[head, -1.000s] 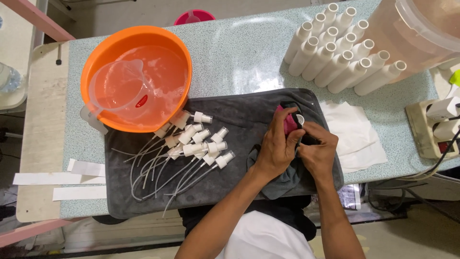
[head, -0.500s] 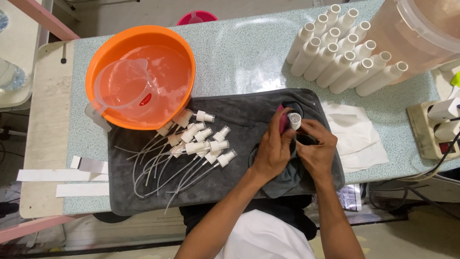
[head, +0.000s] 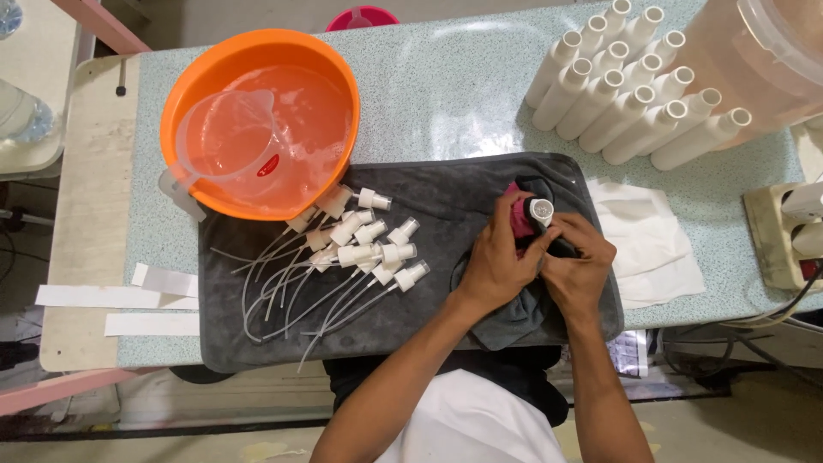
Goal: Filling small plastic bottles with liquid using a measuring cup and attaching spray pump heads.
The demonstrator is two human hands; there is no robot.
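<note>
My left hand (head: 495, 259) and my right hand (head: 579, 267) meet over the right part of a dark grey towel (head: 429, 193). Between them they hold a small bottle (head: 538, 210) with a white neck, wrapped in a pink cloth (head: 518, 216). The bottle's open mouth faces up at me. A heap of white spray pump heads (head: 364, 244) with long clear tubes lies on the towel to the left of my hands.
An orange basin (head: 257, 60) of water holds a clear measuring jug (head: 227, 137) at the back left. Several white bottles (head: 630, 81) lie in rows at the back right beside a large clear container (head: 763, 51). White tissue (head: 647, 240), a power strip (head: 793, 227), paper strips (head: 129, 296).
The bottle has turned in my hands, so its white mouth now shows above the pink cloth. My hands stay in the same place on the towel.
</note>
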